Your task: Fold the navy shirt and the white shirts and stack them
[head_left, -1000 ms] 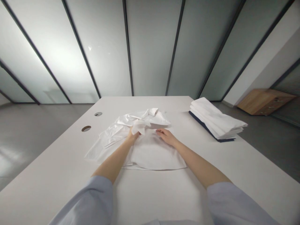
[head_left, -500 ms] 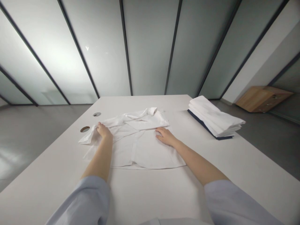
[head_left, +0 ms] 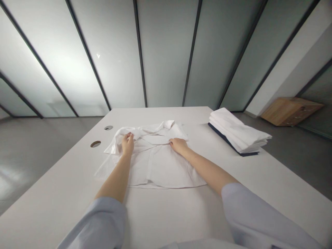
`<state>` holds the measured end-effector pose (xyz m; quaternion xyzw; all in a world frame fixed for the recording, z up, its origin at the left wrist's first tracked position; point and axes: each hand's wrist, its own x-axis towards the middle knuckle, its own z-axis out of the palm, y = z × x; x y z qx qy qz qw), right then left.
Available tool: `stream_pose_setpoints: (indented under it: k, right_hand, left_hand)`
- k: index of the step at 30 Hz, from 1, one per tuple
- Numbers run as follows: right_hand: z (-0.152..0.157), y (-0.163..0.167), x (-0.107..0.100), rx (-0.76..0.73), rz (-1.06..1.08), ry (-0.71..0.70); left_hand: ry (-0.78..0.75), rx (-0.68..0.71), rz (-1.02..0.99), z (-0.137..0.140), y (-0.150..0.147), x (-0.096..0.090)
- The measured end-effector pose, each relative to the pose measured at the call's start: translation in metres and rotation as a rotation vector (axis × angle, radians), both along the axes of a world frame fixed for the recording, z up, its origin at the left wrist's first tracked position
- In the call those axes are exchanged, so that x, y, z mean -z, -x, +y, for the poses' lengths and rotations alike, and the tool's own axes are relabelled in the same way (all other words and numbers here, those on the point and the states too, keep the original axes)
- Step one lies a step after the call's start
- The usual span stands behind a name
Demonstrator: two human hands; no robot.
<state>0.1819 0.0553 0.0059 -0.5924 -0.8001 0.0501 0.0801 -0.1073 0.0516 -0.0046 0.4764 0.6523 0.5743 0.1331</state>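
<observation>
A white shirt (head_left: 166,166) lies spread on the white table, its hem toward me and its collar at the far side. Its upper part is bunched and folded over. My left hand (head_left: 128,142) pinches the fabric at the upper left, lifting it slightly, with a sleeve hanging below on the left. At the right, my right hand (head_left: 178,144) has its fingers closed on the edge of the folded layer near the middle of the shirt. The fingertips are partly hidden in the cloth.
To the right on the table (head_left: 166,218) rests a stack of folded white garments (head_left: 237,131) with a dark navy one (head_left: 228,141) at the bottom. Two round holes pierce the tabletop at the left. A wooden cabinet (head_left: 290,111) stands on the floor beyond, and frosted glass panels (head_left: 166,52) rise behind.
My left hand has moved right and a little farther away, drawing the left sleeve fabric inward. The fingers of my right hand, spread flat before, have closed on the cloth, slightly farther left.
</observation>
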Motion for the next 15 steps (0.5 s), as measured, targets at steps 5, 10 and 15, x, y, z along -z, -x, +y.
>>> stream_pose_setpoints:
  k: [5, 10, 15]
  right_hand:
    - [0.014, -0.004, 0.007, 0.116, 0.446, 0.023]
    - [0.037, -0.046, -0.01, 0.258, 1.243, 0.055]
    - [0.059, -0.114, -0.028, 0.601, 1.543, -0.222]
  left_hand:
    - [0.058, 0.14, 0.368, -0.002, -0.005, 0.0]
    - [0.231, 0.164, 0.521, -0.003, -0.007, -0.002]
    - [0.408, 0.188, 0.584, -0.008, -0.007, -0.003]
